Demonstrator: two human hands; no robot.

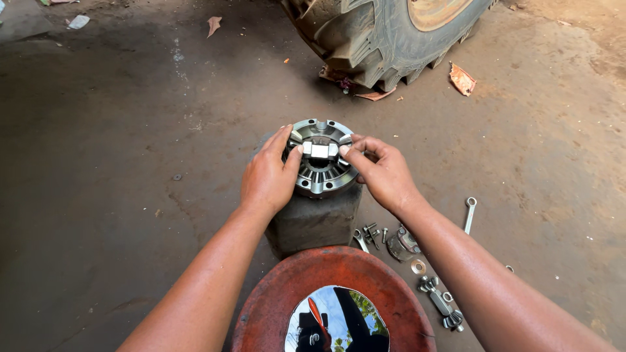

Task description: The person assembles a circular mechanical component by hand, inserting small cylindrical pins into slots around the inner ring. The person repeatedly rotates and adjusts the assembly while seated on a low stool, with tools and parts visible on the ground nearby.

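A round metal differential housing (322, 181) with gear teeth inside rests on top of a dark stone block (313, 220). Across its opening lies a shiny metal cross shaft (319, 150). My left hand (268, 175) grips the housing's left rim, thumb touching the shaft's left end. My right hand (383, 171) pinches the shaft's right end with thumb and fingers.
A big muddy tractor tyre (372, 32) stands behind the block. On the dirt floor to the right lie a spanner (469, 215), bolts (372, 233), a washer (418, 266), small gears on a shaft (441, 302) and another metal part (401, 244). A red metal bowl (287, 293) sits nearest me.
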